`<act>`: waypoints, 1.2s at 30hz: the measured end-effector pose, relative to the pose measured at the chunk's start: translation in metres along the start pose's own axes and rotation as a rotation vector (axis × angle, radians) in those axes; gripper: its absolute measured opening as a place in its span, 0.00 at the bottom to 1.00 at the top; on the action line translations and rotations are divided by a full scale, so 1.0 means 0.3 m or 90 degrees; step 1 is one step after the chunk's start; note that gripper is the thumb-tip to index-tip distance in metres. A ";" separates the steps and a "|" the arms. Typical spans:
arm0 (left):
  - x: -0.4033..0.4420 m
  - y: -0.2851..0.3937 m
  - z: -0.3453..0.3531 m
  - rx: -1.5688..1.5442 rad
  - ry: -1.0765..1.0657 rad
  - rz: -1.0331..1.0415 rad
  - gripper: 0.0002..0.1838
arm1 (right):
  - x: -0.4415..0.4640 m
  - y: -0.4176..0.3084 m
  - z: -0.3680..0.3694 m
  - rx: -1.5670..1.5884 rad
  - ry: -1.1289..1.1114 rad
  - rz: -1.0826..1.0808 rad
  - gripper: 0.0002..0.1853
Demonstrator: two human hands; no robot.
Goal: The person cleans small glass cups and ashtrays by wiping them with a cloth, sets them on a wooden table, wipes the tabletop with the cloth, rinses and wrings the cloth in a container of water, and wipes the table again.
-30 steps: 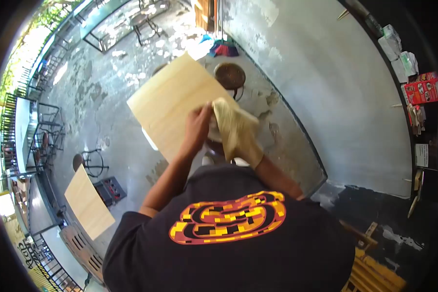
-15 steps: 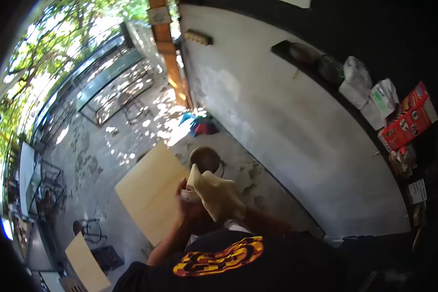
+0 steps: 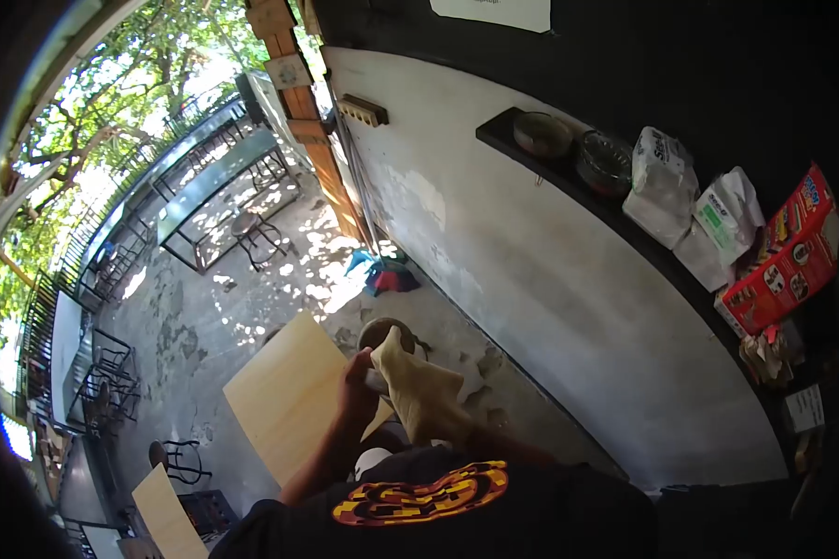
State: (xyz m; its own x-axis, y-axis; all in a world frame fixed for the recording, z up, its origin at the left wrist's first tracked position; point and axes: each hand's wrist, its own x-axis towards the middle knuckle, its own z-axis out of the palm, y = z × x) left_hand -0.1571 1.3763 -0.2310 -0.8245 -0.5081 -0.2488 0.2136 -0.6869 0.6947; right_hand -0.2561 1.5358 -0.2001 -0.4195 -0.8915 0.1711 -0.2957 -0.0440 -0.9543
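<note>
In the head view my left hand (image 3: 357, 380) is closed around a small white cup-like vessel (image 3: 377, 381), which is largely hidden by the hand and the cloth. A cream-coloured cloth (image 3: 424, 389) covers my right hand, whose fingers do not show beneath it. The cloth presses against the vessel's right side, and one corner of it sticks up beside my left fingertips. Both hands are close together in front of my dark shirt. Below and to the left is a light wooden tabletop (image 3: 284, 396).
Just beyond my hands stands a round stool (image 3: 387, 334). A wall shelf (image 3: 615, 207) on the right carries glass dishes, white packets and a red box (image 3: 785, 256). More tables (image 3: 216, 182) and stools stand on the patchy concrete floor. A second wooden board (image 3: 166, 512) is lower left.
My view has tilted upward, showing more of the shelf and far tables. The left hand has turned around the vessel, and the cloth has shifted with the right hand against it.
</note>
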 end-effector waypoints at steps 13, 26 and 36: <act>0.070 0.026 0.259 0.499 -0.041 0.125 0.26 | 0.030 0.137 -0.087 0.948 -0.066 0.117 0.22; 0.061 0.135 0.210 -0.095 -0.151 -0.022 0.22 | 0.166 0.090 -0.036 1.438 -0.286 0.182 0.19; 0.121 -0.025 0.008 0.283 -0.017 0.147 0.24 | 0.149 0.090 -0.014 1.482 -0.329 0.191 0.17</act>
State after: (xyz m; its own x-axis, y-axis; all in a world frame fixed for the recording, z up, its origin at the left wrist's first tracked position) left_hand -0.1898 1.3643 -0.2434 -0.7963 -0.6034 -0.0417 0.1527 -0.2671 0.9515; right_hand -0.2864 1.4968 -0.2172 0.0130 -0.9436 0.3309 0.9017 0.1541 0.4039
